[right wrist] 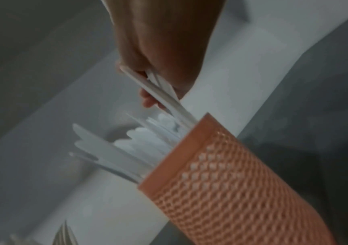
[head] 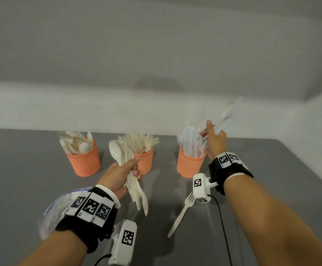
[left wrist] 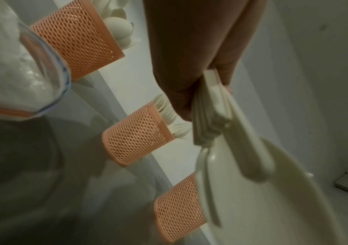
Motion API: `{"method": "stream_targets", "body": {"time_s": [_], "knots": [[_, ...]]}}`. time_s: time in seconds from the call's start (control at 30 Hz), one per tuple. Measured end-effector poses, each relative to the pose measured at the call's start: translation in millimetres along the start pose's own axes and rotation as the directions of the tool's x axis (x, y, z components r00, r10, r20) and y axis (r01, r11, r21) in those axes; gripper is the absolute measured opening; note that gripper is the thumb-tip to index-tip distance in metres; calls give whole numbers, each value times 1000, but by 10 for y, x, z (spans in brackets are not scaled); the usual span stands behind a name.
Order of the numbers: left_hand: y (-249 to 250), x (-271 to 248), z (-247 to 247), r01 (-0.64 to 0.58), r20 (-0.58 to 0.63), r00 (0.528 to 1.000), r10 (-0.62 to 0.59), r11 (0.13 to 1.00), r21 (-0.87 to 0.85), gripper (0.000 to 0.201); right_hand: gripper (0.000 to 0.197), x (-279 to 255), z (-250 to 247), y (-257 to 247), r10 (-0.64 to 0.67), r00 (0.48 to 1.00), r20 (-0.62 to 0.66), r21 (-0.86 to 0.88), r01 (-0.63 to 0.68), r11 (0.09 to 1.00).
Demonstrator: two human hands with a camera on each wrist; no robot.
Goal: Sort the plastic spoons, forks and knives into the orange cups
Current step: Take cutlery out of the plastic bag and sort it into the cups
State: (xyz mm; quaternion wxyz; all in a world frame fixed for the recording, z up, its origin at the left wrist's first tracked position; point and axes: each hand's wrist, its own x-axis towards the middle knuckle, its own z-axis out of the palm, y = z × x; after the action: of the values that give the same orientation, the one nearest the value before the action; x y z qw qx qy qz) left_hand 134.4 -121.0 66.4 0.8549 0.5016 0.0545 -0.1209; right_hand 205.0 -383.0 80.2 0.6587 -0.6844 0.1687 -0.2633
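Observation:
Three orange mesh cups stand in a row on the grey table: the left cup (head: pixel 84 160) holds spoons, the middle cup (head: pixel 145 161) forks, the right cup (head: pixel 190 163) white knives. My left hand (head: pixel 122 174) grips a bundle of cream cutlery (head: pixel 129 169) in front of the middle cup, a spoon bowl uppermost; the bundle (left wrist: pixel 211 119) fills the left wrist view. My right hand (head: pixel 213 138) holds a few white knives (head: pixel 227 114) just above the right cup; their lower ends (right wrist: pixel 169 99) reach its rim (right wrist: pixel 181 145). One fork (head: pixel 181 215) lies loose on the table.
A clear plastic bag (head: pixel 54 210) lies under my left forearm at the near left, and shows as a clear rim (left wrist: pixel 49 54) in the left wrist view. A white wall rises right behind the cups. A black cable (head: pixel 221 217) runs from the right wrist camera.

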Motion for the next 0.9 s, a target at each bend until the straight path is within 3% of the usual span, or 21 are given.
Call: {"method": "stream_targets", "body": {"time_s": [0.1,0.23,0.37,0.43,0.6,0.77,0.9], "knots": [[-12,14,35,-8,16,1000,8,1000,18,13,26,21,44,116,-8,989,146,-17,11,1000],[-10,82,53,-14,43,999,12,999,43,6,21,46,42,146,-51,981,189,-48,62,997],[-34,141,105,8,91,996,-12,999,47,3,29,-58,96,61,43,905,423,-316,103,943],[-42,147,128,25,112,993,-30,999,43,9,30,-39,102,23,71,875,479,-357,121,926],[-44,155,120,54,118,991,-57,998,24,9,27,91,-37,-3,-62,903,425,-179,152,972],[-68,139,141,55,140,988,-64,996,71,20,25,178,-160,148,30,931,363,-358,110,927],[-102,125,161,51,134,989,-57,998,46,17,23,171,-169,199,71,931,358,-378,76,923]]}}
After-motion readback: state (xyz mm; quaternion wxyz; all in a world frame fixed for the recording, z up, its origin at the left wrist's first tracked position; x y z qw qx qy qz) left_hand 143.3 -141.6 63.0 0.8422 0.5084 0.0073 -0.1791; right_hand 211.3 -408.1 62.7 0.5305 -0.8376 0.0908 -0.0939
